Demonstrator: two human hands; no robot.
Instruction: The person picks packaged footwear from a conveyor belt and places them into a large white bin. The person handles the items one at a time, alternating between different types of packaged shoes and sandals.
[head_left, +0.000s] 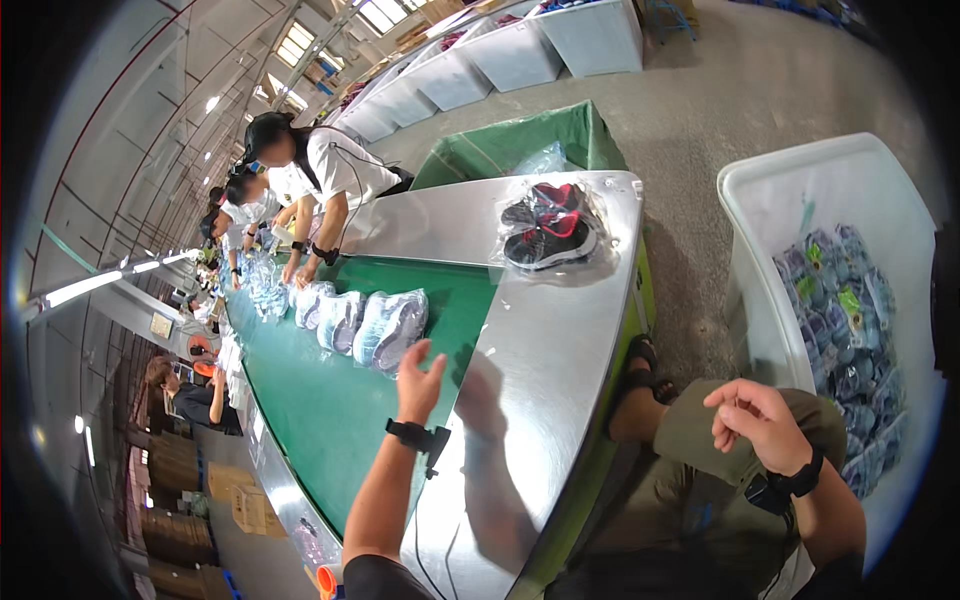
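My left hand (pixel 420 378) reaches over the green conveyor belt (pixel 300 385), fingers spread and nothing in it. Just beyond its fingertips lies a clear plastic bag of pale grey-blue shoes (pixel 388 330). More bagged shoes (pixel 338 322) sit in a row behind it, toward a co-worker's hands. Over my lap, to the right of the metal edge, my right hand (pixel 752 425) hovers with its fingers loosely bent and somewhat apart; I see nothing in it. On the metal table end (pixel 560 300) rests a clear bag with black and red shoes (pixel 550 228).
To my right stands a white bin (pixel 765 290) holding many bagged shoes (pixel 845 320). A green-lined bin (pixel 470 150) is past the table's far edge. Co-workers (pixel 335 165) line the belt. White tubs (pixel 510 55) stand farther back; cardboard boxes (pixel 255 510) are at left.
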